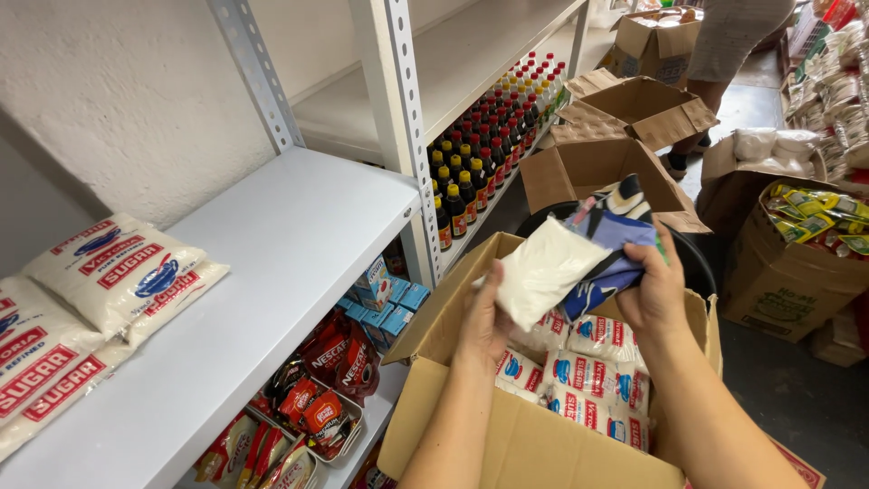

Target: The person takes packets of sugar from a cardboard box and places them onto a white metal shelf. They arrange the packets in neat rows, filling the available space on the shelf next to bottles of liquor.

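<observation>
My left hand (482,319) and my right hand (655,288) together hold a white plastic bag of sugar (543,269) above an open cardboard box (507,435). A blue and dark cloth (608,237) lies against the bag and under my right hand's fingers. Inside the box lie several more sugar bags (579,376) with red and blue print. On the white shelf (272,263) to the left, sugar bags (81,308) are stacked at the near end.
Dark sauce bottles (480,154) with yellow and red caps fill a lower shelf further along. Red pouches and small blue cartons (353,344) sit below the white shelf. Open cardboard boxes (634,118) crowd the floor ahead, where another person (724,54) stands.
</observation>
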